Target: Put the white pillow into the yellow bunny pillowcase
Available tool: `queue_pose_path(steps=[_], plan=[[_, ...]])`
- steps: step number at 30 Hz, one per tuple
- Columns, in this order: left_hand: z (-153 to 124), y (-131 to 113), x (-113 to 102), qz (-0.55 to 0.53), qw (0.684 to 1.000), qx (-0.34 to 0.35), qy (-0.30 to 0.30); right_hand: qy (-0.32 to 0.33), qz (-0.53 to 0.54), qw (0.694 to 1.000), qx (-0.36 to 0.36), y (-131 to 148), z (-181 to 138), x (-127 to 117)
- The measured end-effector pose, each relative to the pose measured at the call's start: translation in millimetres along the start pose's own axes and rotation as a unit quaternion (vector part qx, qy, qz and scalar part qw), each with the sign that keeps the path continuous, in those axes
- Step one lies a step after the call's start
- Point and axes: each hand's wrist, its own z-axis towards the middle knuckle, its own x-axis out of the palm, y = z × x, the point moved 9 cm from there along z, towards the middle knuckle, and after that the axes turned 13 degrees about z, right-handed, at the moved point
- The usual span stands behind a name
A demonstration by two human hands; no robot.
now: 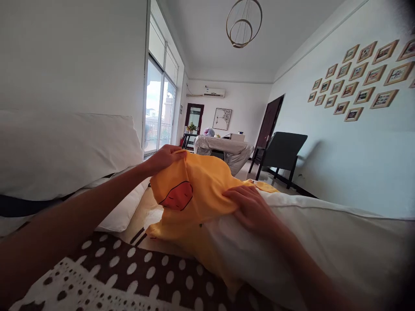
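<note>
One yellow cloth (210, 179) bearing one red printed patch (178, 196) is held up at two places, against one white cushion (320, 224): its upper edge is pinched by the left hand (166, 156), its right side gripped by the right hand (253, 203). One two-ringed pendant lamp (239, 44) is hung overhead.

No lettering or numbers you can read from here.
On the yellow cloth (207, 177) before you, the orange-red patch (178, 196) carries short dark strokes that you cannot read as letters; the small framed pictures (374, 74) on the wall to your right, the larger framed picture (222, 119) and the air conditioner (214, 93) are too far off for you to read.
</note>
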Motion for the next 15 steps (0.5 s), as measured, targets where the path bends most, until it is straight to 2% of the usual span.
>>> queue_pose_path(steps=[1, 3, 6, 8, 11, 13, 15], plan=[[-2.2, -2.8, 0.6, 0.005, 1.0, 0.014, 0.011, 0.006, 0.034, 0.999, 0.02, 0.4, 5.7, -6.1], [-7.0, -11.2, 0.5, 0.046, 0.997, 0.053, 0.016, -0.027, 0.083, 0.995, 0.05, -0.3, 22.4, -22.0], [-15.1, -28.4, -1.8, 0.142, 0.983, 0.119, -0.017, -0.069, 0.085, 0.991, 0.077, -5.3, 58.7, -27.7], [-21.3, -39.8, -1.9, 0.185, 0.969, 0.156, -0.037, -0.042, 0.077, 0.993, 0.082, -8.2, 85.9, -11.7], [-33.0, -51.8, -2.6, 0.192, 0.96, 0.198, -0.042, 0.004, 0.11, 0.989, 0.094, -8.9, 114.7, 18.2], [-42.9, -53.4, -8.7, 0.178, 0.959, 0.215, -0.049, 0.036, 0.152, 0.983, 0.096, -2.8, 122.0, 34.2], [-53.3, -46.0, -16.3, 0.16, 0.962, 0.216, -0.04, 0.036, 0.178, 0.98, 0.079, 7.3, 121.7, 38.4]])
